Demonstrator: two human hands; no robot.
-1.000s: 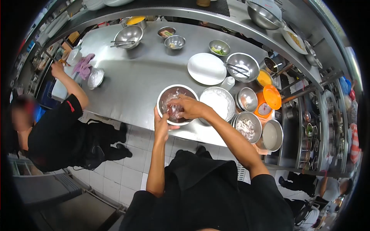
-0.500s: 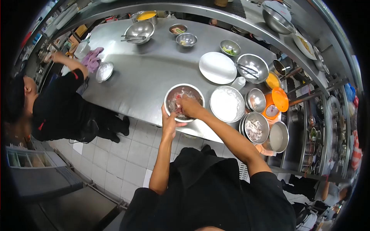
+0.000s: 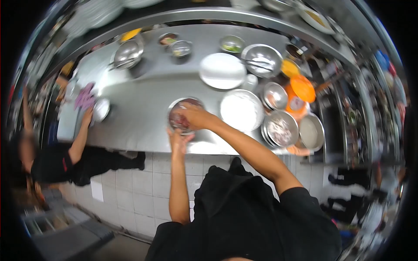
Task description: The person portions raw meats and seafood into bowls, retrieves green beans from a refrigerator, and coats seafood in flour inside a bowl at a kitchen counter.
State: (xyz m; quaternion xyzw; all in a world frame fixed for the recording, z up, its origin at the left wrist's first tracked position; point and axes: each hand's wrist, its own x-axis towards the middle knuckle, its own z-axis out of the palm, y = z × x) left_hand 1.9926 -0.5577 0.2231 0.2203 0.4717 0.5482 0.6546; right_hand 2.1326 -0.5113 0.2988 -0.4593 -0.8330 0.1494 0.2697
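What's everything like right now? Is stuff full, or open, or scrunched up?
Mixing bowl: open, holding reddish contents
Left hand: against that bowl's near side
Right hand: in that bowl
Neighbouring bowl: open, white contents covering its bottom
Oval plate: face up
Purple cloth: crumpled
Nested bowl: stacked in others, holding pale pieces
Far-right shelves: too blurred to tell

motion blur softens the whole view. the right hand covers part of the steel bowl, its fingertips hard to make out — and the reddish food there is too smeared to name. some fingers of the left hand are lost against the bowl's near side. white plates are cut by the top edge; the dial on the orange scale can't be read.
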